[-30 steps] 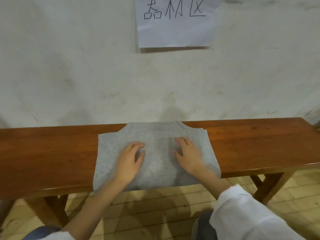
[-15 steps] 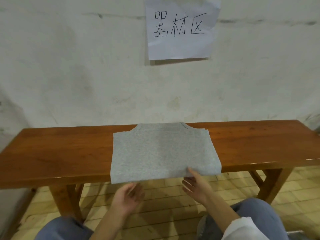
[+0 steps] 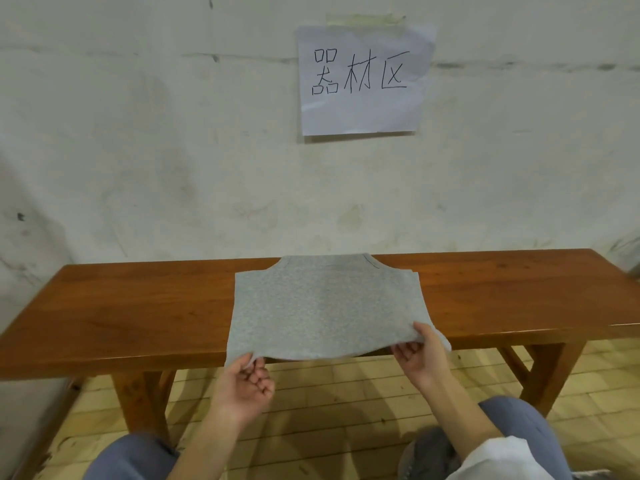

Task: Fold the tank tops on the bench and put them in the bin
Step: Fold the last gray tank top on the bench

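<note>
A grey tank top [image 3: 322, 306] lies folded on the brown wooden bench [image 3: 138, 306], its neckline toward the wall and its near hem hanging over the front edge. My left hand [image 3: 247, 379] pinches the near left corner of the hem from below, palm up. My right hand [image 3: 422, 351] grips the near right corner, thumb on top and fingers underneath. The hem is lifted slightly off the bench between the two hands. No bin is in view.
The bench stands against a white wall with a paper sign [image 3: 363, 77] taped above it. Bare bench top lies to both sides of the tank top. Yellow tiled floor [image 3: 346, 410] and my knees show below the bench.
Both hands left the top of the tank top, dropped below the bench's front edge, and have now taken hold of the near hem corners and lifted them.
</note>
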Demonstrator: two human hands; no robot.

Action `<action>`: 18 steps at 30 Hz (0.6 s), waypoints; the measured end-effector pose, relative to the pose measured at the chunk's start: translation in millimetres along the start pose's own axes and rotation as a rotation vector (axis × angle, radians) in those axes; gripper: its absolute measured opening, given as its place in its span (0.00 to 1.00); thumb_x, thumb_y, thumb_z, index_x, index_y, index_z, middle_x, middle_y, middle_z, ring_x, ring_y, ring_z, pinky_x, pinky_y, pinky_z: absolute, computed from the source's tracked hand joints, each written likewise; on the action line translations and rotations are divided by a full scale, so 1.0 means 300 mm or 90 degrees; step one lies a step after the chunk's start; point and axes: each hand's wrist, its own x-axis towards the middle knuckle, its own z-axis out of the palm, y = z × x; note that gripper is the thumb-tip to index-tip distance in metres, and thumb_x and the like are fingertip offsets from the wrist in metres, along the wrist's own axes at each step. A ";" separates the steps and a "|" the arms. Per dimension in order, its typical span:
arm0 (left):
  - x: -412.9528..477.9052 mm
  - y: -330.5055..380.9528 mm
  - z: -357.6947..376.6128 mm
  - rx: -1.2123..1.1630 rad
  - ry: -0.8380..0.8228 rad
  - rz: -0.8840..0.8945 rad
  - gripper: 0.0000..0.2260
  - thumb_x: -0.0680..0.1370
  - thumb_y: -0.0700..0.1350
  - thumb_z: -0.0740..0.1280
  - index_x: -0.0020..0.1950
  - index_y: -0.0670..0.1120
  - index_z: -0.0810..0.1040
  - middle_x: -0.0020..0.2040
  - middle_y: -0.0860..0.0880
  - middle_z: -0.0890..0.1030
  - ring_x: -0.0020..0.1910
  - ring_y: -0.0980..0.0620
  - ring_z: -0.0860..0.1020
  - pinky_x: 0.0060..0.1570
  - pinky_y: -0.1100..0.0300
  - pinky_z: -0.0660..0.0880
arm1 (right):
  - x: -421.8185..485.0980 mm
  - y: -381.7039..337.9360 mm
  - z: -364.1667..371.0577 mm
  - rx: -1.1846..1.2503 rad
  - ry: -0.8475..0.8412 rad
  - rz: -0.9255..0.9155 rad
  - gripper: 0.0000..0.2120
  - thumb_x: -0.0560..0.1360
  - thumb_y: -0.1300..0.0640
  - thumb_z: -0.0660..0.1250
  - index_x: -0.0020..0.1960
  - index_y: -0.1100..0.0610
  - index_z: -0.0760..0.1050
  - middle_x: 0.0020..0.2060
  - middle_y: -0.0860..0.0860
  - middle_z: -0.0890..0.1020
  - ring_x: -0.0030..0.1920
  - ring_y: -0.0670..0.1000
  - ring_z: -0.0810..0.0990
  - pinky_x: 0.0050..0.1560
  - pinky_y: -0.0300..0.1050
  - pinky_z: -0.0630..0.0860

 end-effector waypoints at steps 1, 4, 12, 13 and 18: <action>-0.028 0.011 0.028 -0.033 0.013 0.006 0.07 0.77 0.41 0.62 0.39 0.44 0.71 0.29 0.48 0.75 0.31 0.55 0.66 0.34 0.62 0.61 | -0.013 -0.008 0.022 -0.027 0.017 -0.040 0.12 0.78 0.57 0.62 0.60 0.58 0.67 0.52 0.56 0.78 0.51 0.55 0.78 0.55 0.51 0.73; -0.112 0.047 0.108 -0.056 0.067 0.096 0.08 0.77 0.40 0.59 0.38 0.44 0.69 0.26 0.48 0.73 0.29 0.54 0.64 0.33 0.62 0.60 | -0.062 -0.031 0.081 -0.104 0.115 -0.156 0.14 0.81 0.51 0.59 0.62 0.58 0.69 0.54 0.55 0.78 0.54 0.55 0.78 0.51 0.49 0.77; -0.293 0.085 0.180 -0.046 0.057 0.257 0.09 0.78 0.43 0.59 0.38 0.46 0.69 0.32 0.50 0.71 0.30 0.55 0.67 0.32 0.63 0.64 | -0.284 -0.083 0.141 -0.170 0.202 -0.335 0.16 0.80 0.49 0.60 0.35 0.54 0.66 0.33 0.51 0.72 0.43 0.55 0.73 0.46 0.51 0.75; -0.307 0.083 0.181 -0.039 0.053 0.264 0.09 0.78 0.43 0.59 0.38 0.46 0.69 0.32 0.50 0.71 0.30 0.55 0.67 0.32 0.63 0.64 | -0.299 -0.089 0.140 -0.170 0.195 -0.350 0.17 0.80 0.50 0.60 0.35 0.55 0.66 0.32 0.51 0.71 0.42 0.55 0.73 0.41 0.47 0.74; -0.372 0.059 0.184 0.009 0.002 0.351 0.09 0.79 0.42 0.60 0.38 0.47 0.71 0.31 0.50 0.72 0.31 0.55 0.69 0.35 0.61 0.66 | -0.349 -0.126 0.131 -0.181 0.199 -0.378 0.17 0.80 0.50 0.60 0.34 0.54 0.64 0.32 0.51 0.69 0.37 0.49 0.70 0.47 0.49 0.71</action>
